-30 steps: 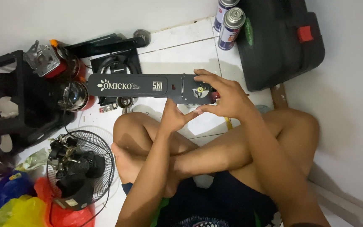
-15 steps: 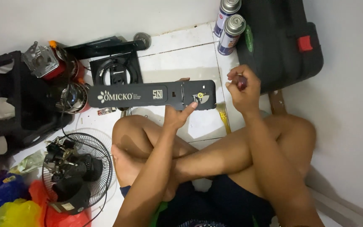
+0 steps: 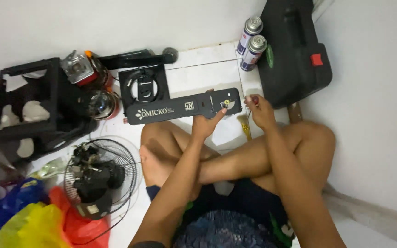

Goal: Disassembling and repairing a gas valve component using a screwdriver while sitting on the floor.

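Left hand [image 3: 206, 125] grips black panel [image 3: 184, 106] mid-frame; right hand [image 3: 259, 110] pinches red-handled screwdriver [image 3: 254, 99]. Risk: one-handed hold lets panel tilt, tip slips.

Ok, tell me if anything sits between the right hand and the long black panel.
Nothing visible does. The right hand, holding a small red-tipped thing, is just past the right end of the long black panel, which the left hand grips; only bare white floor tile shows between.

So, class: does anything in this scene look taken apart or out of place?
Yes. The fan lies on the floor with its motor bare inside the grille, plainly dismantled. The left hand holds a long black panel loose in the air, off any appliance. The right hand pinches a small red-tipped item, too small to identify.
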